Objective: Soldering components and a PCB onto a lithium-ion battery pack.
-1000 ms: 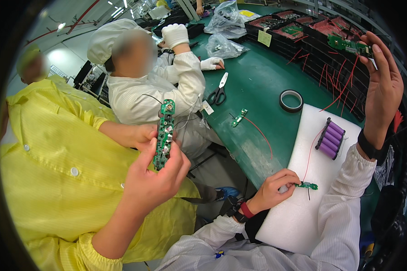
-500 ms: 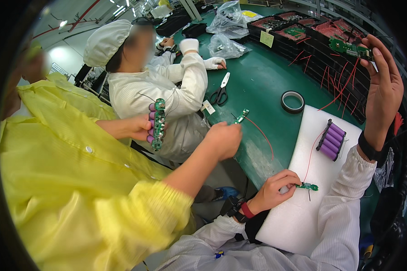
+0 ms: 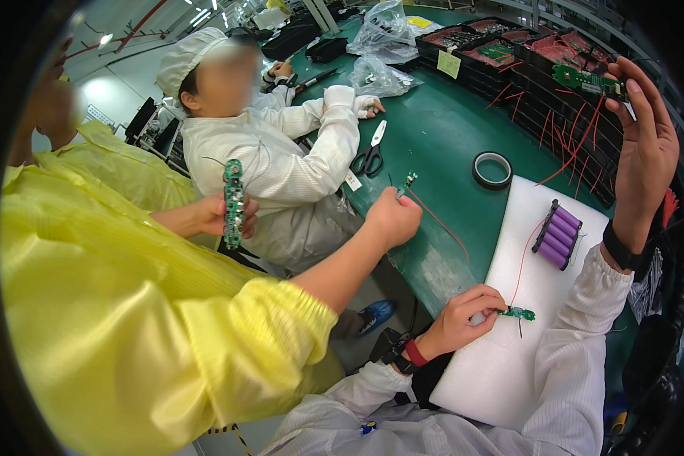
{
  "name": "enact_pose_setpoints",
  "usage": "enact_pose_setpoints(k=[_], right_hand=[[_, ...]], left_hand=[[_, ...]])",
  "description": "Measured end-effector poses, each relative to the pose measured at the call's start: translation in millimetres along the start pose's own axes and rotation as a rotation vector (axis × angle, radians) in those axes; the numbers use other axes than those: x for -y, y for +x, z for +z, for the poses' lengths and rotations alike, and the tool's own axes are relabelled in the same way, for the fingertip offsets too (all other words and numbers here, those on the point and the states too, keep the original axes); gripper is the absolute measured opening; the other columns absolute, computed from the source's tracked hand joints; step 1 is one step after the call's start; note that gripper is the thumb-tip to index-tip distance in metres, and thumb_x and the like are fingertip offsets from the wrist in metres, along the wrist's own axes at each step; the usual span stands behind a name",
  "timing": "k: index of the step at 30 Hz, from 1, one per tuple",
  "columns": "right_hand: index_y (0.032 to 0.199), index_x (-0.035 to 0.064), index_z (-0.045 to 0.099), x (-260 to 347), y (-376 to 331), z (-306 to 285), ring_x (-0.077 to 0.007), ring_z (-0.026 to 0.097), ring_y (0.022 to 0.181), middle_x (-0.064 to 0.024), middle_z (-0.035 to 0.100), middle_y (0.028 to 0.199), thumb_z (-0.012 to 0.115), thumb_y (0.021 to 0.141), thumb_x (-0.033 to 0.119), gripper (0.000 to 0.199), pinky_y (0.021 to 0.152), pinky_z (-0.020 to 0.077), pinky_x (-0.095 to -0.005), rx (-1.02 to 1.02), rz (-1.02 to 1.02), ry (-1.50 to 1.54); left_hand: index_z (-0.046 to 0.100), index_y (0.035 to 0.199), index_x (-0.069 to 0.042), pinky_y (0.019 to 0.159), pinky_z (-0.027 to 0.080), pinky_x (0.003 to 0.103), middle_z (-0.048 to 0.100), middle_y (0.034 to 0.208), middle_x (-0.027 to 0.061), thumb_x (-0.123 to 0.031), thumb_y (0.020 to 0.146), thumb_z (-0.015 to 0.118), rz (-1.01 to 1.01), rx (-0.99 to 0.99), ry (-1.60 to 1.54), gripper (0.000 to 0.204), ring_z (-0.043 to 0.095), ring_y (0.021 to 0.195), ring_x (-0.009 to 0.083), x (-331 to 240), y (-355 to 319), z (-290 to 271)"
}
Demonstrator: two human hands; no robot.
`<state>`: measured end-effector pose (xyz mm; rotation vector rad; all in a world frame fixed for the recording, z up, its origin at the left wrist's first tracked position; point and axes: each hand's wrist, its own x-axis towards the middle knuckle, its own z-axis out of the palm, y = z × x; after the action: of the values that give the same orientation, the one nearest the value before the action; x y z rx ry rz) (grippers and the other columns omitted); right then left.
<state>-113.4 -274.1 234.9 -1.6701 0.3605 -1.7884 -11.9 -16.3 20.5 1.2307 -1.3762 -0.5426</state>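
Over the white foam pad [image 3: 475, 380], my left hand [image 3: 461, 323] pinches the end of a small green circuit board [image 3: 519, 313], from which a thin red wire and a short dark wire run. Raised at the upper right, my right hand [image 3: 646, 137] grips one end of a longer green circuit board [image 3: 579, 79] between thumb and fingers; a red wire trails down from it. A purple battery pack [image 3: 558, 237] with dark end frames lies on the pad between my arms, apart from both hands.
A person in yellow [image 3: 129, 304] on the left holds a green board [image 3: 234, 205] and a small wired board [image 3: 408, 182]. Black tape [image 3: 492, 171], scissors [image 3: 372, 148] and plastic bags [image 3: 387, 38] lie on the green table [image 3: 433, 121]. Black bins [image 3: 539, 114] with red wires stand behind.
The person in yellow has turned the board with cells and moved the small board slightly right and nearer me. The person in white has shifted. My hands have stayed in place.
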Motion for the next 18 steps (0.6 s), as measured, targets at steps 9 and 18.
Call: enact_pose_setpoints(k=[9,18], right_hand=[[0.13,0.0008,0.067,-6,-1,-1,-0.0228,0.068,0.117,-0.0163,0.07,0.127,0.058,0.105,0.014,0.03,0.093,0.058,-0.0302,0.005,-0.015,-0.047],[0.127,-0.0018,0.068,16,4,-3,-0.0187,0.069,0.112,-0.0144,0.071,0.123,0.059,0.103,0.01,0.029,0.087,0.058,-0.0263,-0.003,0.031,0.094]], left_hand=[[0.07,0.101,0.001,0.073,0.055,0.027,0.065,0.105,0.0071,0.011,0.083,0.067,-0.001,-0.007,0.008,0.021,0.067,0.083,0.0156,0,-1,-1],[0.073,0.102,0.0,0.075,0.055,0.027,0.068,0.107,0.0078,0.01,0.083,0.069,-0.027,0.003,-0.038,0.022,0.067,0.085,0.0146,-4,3,6]])
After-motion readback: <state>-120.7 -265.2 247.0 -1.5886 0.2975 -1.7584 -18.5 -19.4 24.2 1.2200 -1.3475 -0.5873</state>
